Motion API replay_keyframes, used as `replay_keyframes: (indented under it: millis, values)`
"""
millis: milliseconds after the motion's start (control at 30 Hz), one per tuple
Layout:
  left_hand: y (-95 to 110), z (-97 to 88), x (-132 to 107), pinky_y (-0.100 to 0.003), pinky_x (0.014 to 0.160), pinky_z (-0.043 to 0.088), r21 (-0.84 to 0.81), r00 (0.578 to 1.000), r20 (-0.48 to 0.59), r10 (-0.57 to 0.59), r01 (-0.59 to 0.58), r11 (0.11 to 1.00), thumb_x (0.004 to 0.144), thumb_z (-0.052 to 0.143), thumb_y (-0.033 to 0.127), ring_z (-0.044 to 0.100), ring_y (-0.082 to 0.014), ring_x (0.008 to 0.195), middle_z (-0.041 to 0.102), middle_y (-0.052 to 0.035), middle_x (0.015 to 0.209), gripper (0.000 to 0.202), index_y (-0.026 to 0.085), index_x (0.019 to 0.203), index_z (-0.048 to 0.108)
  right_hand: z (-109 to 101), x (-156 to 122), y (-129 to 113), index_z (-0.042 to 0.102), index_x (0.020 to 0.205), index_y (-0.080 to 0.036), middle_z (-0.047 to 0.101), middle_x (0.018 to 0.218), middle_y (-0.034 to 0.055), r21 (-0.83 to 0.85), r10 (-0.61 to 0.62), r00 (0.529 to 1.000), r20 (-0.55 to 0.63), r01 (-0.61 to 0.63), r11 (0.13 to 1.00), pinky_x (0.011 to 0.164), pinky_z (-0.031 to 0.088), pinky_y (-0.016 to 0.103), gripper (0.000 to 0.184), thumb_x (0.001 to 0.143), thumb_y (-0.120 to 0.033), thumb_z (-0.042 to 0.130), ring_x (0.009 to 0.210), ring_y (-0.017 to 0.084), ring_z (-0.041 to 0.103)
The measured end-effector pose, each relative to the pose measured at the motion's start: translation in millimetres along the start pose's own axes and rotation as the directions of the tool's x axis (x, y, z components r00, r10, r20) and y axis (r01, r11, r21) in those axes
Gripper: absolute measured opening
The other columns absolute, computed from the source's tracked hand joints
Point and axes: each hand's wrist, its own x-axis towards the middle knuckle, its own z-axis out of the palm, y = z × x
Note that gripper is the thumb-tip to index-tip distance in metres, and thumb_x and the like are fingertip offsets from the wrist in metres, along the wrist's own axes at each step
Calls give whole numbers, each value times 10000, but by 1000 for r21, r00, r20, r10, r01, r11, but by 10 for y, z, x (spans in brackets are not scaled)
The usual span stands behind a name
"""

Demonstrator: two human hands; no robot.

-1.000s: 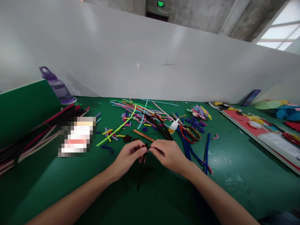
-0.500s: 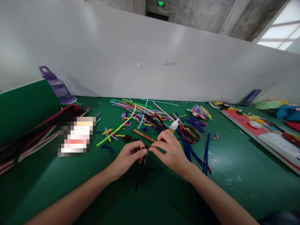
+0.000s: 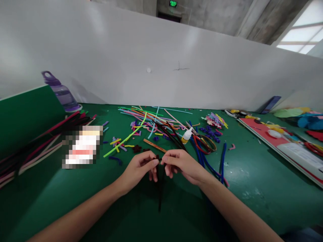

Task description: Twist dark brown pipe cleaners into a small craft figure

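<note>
A dark brown pipe cleaner (image 3: 159,195) hangs down between my two hands, its upper part bent near the fingertips. My left hand (image 3: 141,168) pinches it between thumb and index finger. Close against it, my right hand (image 3: 180,164) is closed in a pinch at the upper bend of the same pipe cleaner. Just beyond the fingers lie a brown stick (image 3: 154,145) and small dark brown flower shapes (image 3: 137,148). A white glue bottle (image 3: 187,135) stands behind my right hand, with red-handled scissors (image 3: 205,144) beside it.
Many coloured pipe cleaners (image 3: 126,140) and cut bits spread across the green table (image 3: 121,215). Blue pipe cleaners (image 3: 223,161) lie at right, near a pastel cluster (image 3: 215,120). A purple bottle (image 3: 64,94) stands far left; a red-covered book (image 3: 262,129) lies right. A white partition (image 3: 121,67) closes the back.
My right hand has turned and drawn in its fingers, shifting slightly lower and uncovering the glue bottle. The pipe cleaner's hanging end has swung right. My left hand stays nearly in place.
</note>
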Motion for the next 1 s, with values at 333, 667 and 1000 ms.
replay_keyframes:
  millis: [333,667,1000]
  values:
    - [-21,0,1,-217,469,468,-156,999,7,-51,52,986,850,580,299,632,-141,517,596,16,615,191,148,767,499,-23,18,13,568,807,-134,681,716,49,26,-41,997,63,40,999,465,307,187,168,763,-278,643,572,98,572]
    - [8,16,-6,-215,479,477,-213,997,10,-74,75,974,839,595,297,653,-152,526,537,41,598,205,147,754,484,11,36,43,586,736,-156,562,636,-25,-211,-175,982,-76,156,965,430,329,198,215,746,-356,664,475,68,431]
    - [-19,19,-5,-207,483,477,-228,999,12,-48,50,972,862,568,262,663,-153,537,540,46,596,183,155,759,462,108,61,140,527,702,-173,535,713,-9,-437,-454,878,-152,352,828,618,393,223,142,810,-242,587,689,122,505]
